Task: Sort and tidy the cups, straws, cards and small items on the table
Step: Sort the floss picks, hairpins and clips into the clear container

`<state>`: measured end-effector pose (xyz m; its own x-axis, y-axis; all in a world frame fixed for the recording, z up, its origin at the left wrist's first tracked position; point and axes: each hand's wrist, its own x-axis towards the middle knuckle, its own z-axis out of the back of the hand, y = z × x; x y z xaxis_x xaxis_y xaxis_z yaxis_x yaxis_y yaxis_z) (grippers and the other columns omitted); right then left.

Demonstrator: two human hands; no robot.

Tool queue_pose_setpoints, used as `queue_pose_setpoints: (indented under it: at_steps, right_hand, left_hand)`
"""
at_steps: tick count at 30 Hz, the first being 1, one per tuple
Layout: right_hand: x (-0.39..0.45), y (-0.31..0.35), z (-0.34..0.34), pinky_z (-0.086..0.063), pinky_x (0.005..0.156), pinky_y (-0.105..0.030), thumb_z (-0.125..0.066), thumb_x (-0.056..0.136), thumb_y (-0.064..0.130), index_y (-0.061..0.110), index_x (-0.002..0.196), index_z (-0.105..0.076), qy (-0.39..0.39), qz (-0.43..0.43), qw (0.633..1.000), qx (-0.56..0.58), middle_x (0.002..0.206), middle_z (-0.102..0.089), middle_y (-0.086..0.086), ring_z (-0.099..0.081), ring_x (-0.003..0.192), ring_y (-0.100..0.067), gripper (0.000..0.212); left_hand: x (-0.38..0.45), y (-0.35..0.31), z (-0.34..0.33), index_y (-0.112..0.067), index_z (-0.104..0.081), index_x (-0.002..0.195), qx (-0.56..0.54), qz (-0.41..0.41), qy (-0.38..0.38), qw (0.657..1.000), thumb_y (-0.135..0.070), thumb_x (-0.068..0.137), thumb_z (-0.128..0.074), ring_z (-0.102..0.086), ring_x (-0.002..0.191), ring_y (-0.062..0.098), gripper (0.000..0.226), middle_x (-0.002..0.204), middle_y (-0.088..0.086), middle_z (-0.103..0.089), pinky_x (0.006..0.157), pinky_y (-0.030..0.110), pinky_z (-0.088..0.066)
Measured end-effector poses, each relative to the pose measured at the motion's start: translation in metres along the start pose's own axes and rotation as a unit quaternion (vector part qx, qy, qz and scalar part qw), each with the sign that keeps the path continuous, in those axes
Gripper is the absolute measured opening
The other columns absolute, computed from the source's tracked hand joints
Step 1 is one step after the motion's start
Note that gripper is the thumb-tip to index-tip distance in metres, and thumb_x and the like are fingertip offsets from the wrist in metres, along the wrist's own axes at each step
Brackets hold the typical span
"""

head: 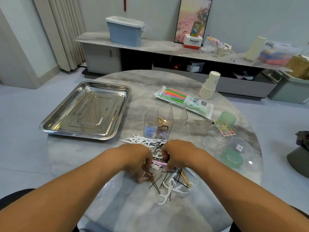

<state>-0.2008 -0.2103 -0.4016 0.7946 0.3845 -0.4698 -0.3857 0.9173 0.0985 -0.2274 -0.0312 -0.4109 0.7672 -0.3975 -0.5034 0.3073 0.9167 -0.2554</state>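
Left hand [137,163] and right hand [173,156], fingers curled down, pick into the heap of floss picks [167,191] and hairpins [154,185] on the worktop [142,77]; what each pinches cannot be told.

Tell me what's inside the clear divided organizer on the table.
The clear organizer holds a black hair claw clip, something gold behind it, and a blue item on the left. The ribbed walls blur everything, so nothing more can be told.
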Motion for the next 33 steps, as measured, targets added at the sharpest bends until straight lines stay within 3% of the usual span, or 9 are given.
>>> queue_pose_setpoints:
  at_steps: [4,8,12,17,20,23,26,30,33]
  right_hand:
    - [-0.001,-0.001,0.0,-0.048,0.07,-0.031,-0.078,0.085,0.027,0.025,0.089,-0.066,-0.002,0.018,1.0,0.005,0.092,-0.065,0.008,-0.059,0.087,-0.016,0.014]
    - [-0.003,-0.01,0.014,-0.046,0.06,-0.024,-0.069,0.092,0.021,0.016,0.081,-0.067,0.002,0.031,0.996,0.078,0.082,-0.068,0.001,-0.057,0.069,-0.012,0.012]
    - [-0.007,-0.027,0.031,-0.059,0.066,-0.026,-0.073,0.089,0.011,0.006,0.088,-0.069,0.034,0.006,0.97,0.24,0.084,-0.075,-0.008,-0.071,0.072,-0.015,0.007]
    - [-0.012,-0.038,0.039,-0.062,0.069,-0.032,-0.071,0.088,-0.001,0.002,0.089,-0.063,0.066,-0.001,0.929,0.363,0.082,-0.074,-0.018,-0.075,0.073,-0.022,0.009]
    - [-0.013,-0.04,0.039,-0.061,0.07,-0.031,-0.072,0.087,0.003,0.003,0.087,-0.066,0.063,0.0,0.937,0.343,0.082,-0.074,-0.014,-0.073,0.074,-0.02,0.006]
    - [-0.013,-0.039,0.041,-0.058,0.065,-0.026,-0.07,0.087,0.008,0.008,0.083,-0.065,0.043,0.016,0.937,0.346,0.084,-0.075,-0.01,-0.074,0.081,-0.02,0.006]
    - [-0.014,-0.036,0.045,-0.053,0.06,-0.024,-0.068,0.087,0.006,0.012,0.083,-0.059,0.046,0.041,0.916,0.397,0.087,-0.076,-0.013,-0.076,0.09,-0.024,0.012]
    - [-0.013,-0.032,0.047,-0.052,0.058,-0.023,-0.068,0.088,0.0,0.01,0.084,-0.055,0.025,0.065,0.866,0.496,0.088,-0.074,-0.016,-0.074,0.081,-0.021,0.017]
    - [-0.01,-0.029,0.047,-0.056,0.058,-0.024,-0.071,0.086,-0.007,0.003,0.097,-0.059,-0.028,0.069,0.832,0.55,0.084,-0.072,-0.018,-0.071,0.071,-0.022,0.019]
  left_hand:
    - [0.001,-0.005,-0.01,-0.029,-0.069,0.099,0.074,-0.03,-0.02,0.997,-0.035,0.071,-0.086,-0.059,0.091,0.015,0.033,0.103,-0.011,-0.065,0.063,0.027,-0.038]
    - [-0.001,0.0,-0.008,-0.024,-0.067,0.078,0.089,-0.056,-0.049,0.993,-0.03,0.078,-0.073,-0.057,0.075,0.013,0.009,0.089,-0.007,-0.066,0.055,0.025,-0.037]
    - [-0.003,-0.001,-0.011,-0.025,-0.054,0.062,0.09,-0.063,-0.049,0.993,-0.024,0.078,-0.064,-0.049,0.063,0.01,0.018,0.08,-0.006,-0.063,0.052,0.025,-0.036]
    - [-0.006,0.004,0.002,-0.024,-0.066,0.075,-0.022,-0.068,-0.069,0.995,-0.037,0.077,-0.064,-0.06,0.068,0.007,0.013,0.079,-0.01,-0.067,0.053,0.02,-0.042]
    - [-0.008,0.013,0.013,-0.026,-0.067,0.081,-0.147,-0.043,-0.082,0.985,-0.039,0.079,-0.066,-0.059,0.063,0.001,0.013,0.077,-0.013,-0.068,0.055,0.017,-0.044]
    - [-0.008,0.018,0.015,-0.021,-0.064,0.087,-0.272,-0.02,-0.096,0.957,-0.029,0.09,-0.063,-0.059,0.065,0.004,0.009,0.078,-0.008,-0.069,0.063,0.024,-0.051]
    - [-0.009,0.016,0.017,-0.008,-0.057,0.1,-0.451,0.004,-0.085,0.888,-0.019,0.1,-0.058,-0.073,0.077,0.017,0.011,0.095,0.017,-0.075,0.073,0.027,-0.06]
    - [-0.01,0.007,0.019,-0.003,-0.051,0.111,-0.553,0.003,-0.055,0.831,-0.014,0.104,-0.055,-0.076,0.089,0.03,0.013,0.098,0.023,-0.075,0.078,0.036,-0.063]
    - [-0.011,0.002,0.02,-0.006,-0.05,0.111,-0.607,-0.019,-0.038,0.794,-0.012,0.103,-0.056,-0.075,0.094,0.034,0.011,0.101,0.028,-0.073,0.083,0.04,-0.063]
